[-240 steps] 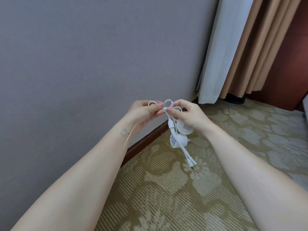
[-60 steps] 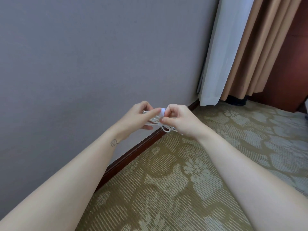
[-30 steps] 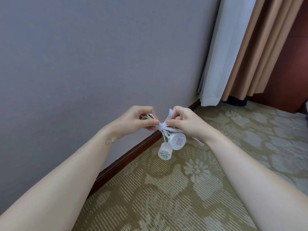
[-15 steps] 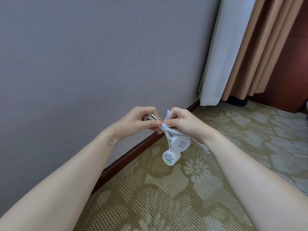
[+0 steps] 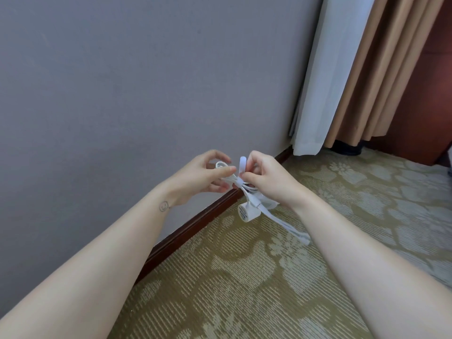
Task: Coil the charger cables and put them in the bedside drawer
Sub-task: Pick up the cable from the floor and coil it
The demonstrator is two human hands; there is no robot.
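Coiling looks basically done: left hand (image 5: pixel 203 177) pinches the looped cables (image 5: pixel 231 179) mid-air between both hands, right hand (image 5: pixel 266 182) pinches the strap (image 5: pixel 242 163) around them, plug (image 5: pixel 245 212) dangling just below, so what's left is cinching it and finding the drawer (not in view).

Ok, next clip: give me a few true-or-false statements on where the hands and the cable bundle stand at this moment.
1. The left hand and the right hand both pinch the white cable bundle. True.
2. The bundle lies on the carpet. False: it is held in the air above it.
3. A round white plug hangs below the bundle. True.
4. An open drawer stands beside the hands. False: no drawer is in view, only the grey wall, the curtains and the carpet.
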